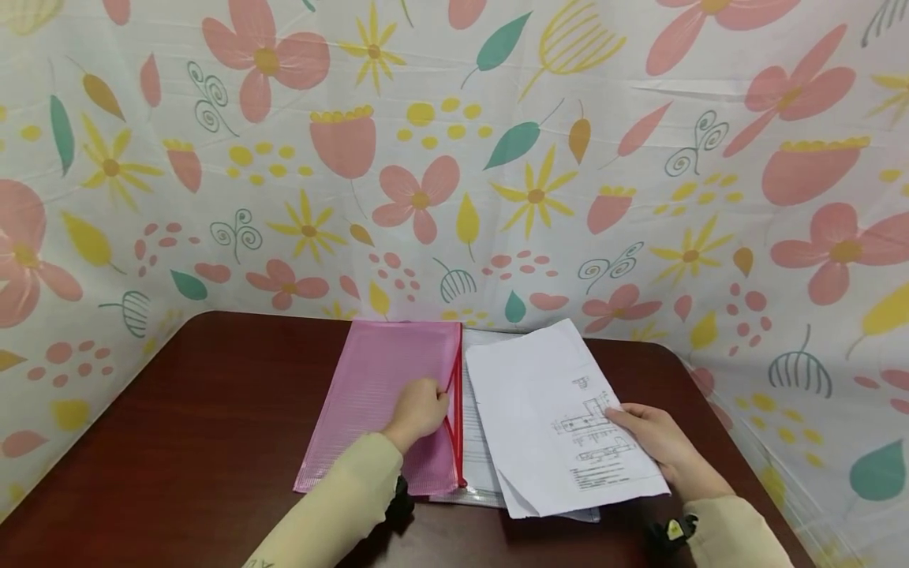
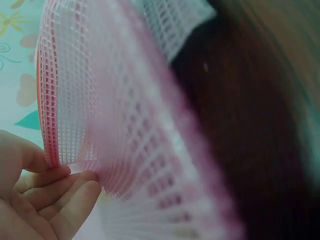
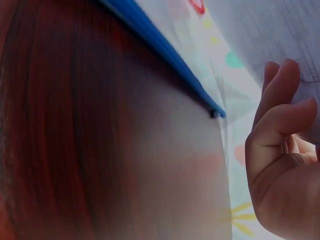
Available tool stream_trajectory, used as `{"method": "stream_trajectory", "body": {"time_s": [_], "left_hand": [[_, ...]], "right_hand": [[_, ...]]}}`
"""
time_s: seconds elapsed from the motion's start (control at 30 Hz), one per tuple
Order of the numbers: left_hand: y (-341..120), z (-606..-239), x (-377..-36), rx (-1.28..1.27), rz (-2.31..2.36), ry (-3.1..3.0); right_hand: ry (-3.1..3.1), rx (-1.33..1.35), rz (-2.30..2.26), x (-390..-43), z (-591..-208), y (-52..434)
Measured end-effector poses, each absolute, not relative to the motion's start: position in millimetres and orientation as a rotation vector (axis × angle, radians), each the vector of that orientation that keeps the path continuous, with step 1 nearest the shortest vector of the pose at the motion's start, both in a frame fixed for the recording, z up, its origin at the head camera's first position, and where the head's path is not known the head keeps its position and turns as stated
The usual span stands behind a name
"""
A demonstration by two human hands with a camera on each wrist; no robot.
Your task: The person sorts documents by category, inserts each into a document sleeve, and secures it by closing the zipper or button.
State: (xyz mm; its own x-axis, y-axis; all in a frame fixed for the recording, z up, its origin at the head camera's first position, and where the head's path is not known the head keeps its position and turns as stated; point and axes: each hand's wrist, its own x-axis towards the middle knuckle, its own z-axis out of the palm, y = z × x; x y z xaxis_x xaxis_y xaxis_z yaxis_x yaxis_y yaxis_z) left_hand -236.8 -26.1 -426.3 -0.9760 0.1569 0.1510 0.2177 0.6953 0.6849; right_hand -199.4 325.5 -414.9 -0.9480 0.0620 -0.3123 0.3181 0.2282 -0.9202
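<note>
A pink mesh zipper pouch (image 1: 376,355) with a red zipper (image 1: 458,442) lies at the middle of the table. My left hand (image 1: 417,410) pinches its edge by the zipper. In the left wrist view, thumb and fingertips hold the pouch's mesh edge (image 2: 52,145), and the mesh bows outward. My right hand (image 1: 660,442) grips the right edge of white paper (image 1: 518,402) printed with line drawings and text. The paper overlaps a clear pouch (image 1: 479,465) with printed pages showing through it. Fingers curl around the paper's edge in the right wrist view.
The dark wooden table (image 1: 177,418) has rounded back corners. Behind it hangs a white curtain (image 1: 426,118) with flowers and leaves. A blue strip (image 3: 160,47) runs along an edge above the table in the right wrist view.
</note>
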Motion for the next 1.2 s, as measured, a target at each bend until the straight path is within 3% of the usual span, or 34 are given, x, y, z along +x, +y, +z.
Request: {"method": "stream_trajectory", "body": {"time_s": [0.73,1.2], "left_hand": [[-7.3,-413.6,-238.1,-0.332,-0.649,-3.067],[-9.2,-414.0,-240.3,-0.408,-0.609,-3.044]], "right_hand": [[2.569,0.323,-1.757,-233.3,-417.5,262.3],[2.456,0.422,-1.850,-231.5,-429.2,243.2]]}}
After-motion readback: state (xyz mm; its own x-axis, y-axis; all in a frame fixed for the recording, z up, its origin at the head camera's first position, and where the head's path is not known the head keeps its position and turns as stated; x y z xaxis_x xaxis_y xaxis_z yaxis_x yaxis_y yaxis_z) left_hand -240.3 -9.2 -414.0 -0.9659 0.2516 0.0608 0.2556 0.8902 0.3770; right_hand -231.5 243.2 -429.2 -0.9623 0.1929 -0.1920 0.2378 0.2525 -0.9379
